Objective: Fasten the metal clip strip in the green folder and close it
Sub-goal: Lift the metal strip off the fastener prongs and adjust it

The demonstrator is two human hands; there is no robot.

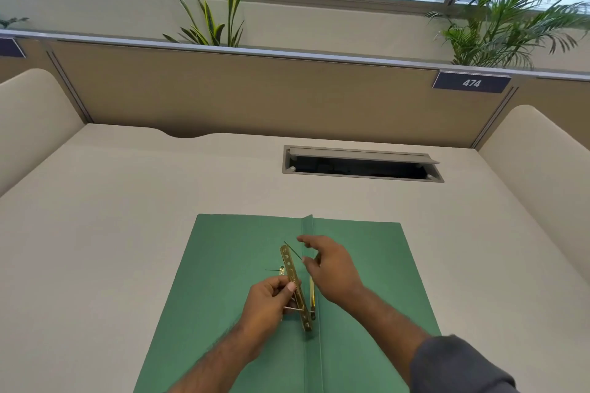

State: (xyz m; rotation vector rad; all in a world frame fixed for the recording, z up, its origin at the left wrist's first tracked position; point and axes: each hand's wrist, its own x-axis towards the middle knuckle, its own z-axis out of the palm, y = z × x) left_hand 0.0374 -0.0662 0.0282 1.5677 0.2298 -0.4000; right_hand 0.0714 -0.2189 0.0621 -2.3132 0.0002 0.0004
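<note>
The green folder (223, 265) lies open and flat on the desk, its spine fold running up the middle. My left hand (266, 303) pinches a brass perforated clip strip (294, 281), tilted, just left of the fold. A thin metal prong sticks out under that hand, and a second one rises near the strip's top end. A second brass bar (312, 295) lies along the fold. My right hand (329, 268) hovers above the fold with fingers spread, holding nothing.
A cable hatch (360, 164) with its lid raised is set into the cream desk (127, 201) behind the folder. A beige partition with a "474" label (471, 83) closes the back; rounded dividers stand at both sides.
</note>
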